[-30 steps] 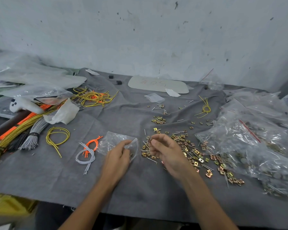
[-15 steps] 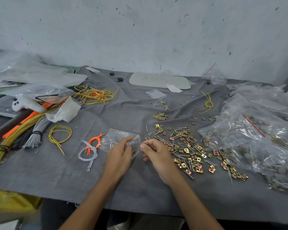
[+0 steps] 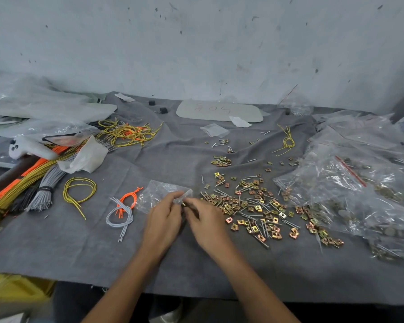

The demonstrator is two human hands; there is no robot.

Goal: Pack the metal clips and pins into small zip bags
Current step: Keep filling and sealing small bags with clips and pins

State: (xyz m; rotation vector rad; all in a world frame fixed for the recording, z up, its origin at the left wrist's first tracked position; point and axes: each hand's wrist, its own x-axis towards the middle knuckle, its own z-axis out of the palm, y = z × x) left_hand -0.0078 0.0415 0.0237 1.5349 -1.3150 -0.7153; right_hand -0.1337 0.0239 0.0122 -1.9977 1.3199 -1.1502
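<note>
The small zip bag (image 3: 159, 192) lay flat on the grey cloth of the bench (image 3: 79, 248), its mouth turned to the right. The left hand (image 3: 163, 217) rested at that mouth, fingers curled, pinching the bag's open edge and lifting it a little. The right hand (image 3: 205, 222) met it there, touching the left. Its fingertips were closed on a small brass-coloured clip (image 3: 184, 203) right at the opening, and whether the clip was inside the bag or just outside could not be told.

Just to the right of the bag spread the loose pile of clips and pins (image 3: 254, 206), gold squares mixed with thin silver pins. Behind the bag and to its right sat a smaller heap of clips (image 3: 221, 160). Well to the right of the bag, past the pile, lay the crumpled large plastic bags (image 3: 348, 183), with more metal parts showing through them.

Just left of the bag lay the orange cords (image 3: 128, 198) and a knot of grey cords (image 3: 120, 215), touching each other. Farther left of the bag was a yellow wire loop (image 3: 79, 190), then a long bundle of wires (image 3: 33, 178) in yellow, orange and grey. A white controller (image 3: 30, 149) sat behind that bundle. Well behind the bag, near the wall, lay a pale flat board (image 3: 219, 110) with faint writing on it.
</note>
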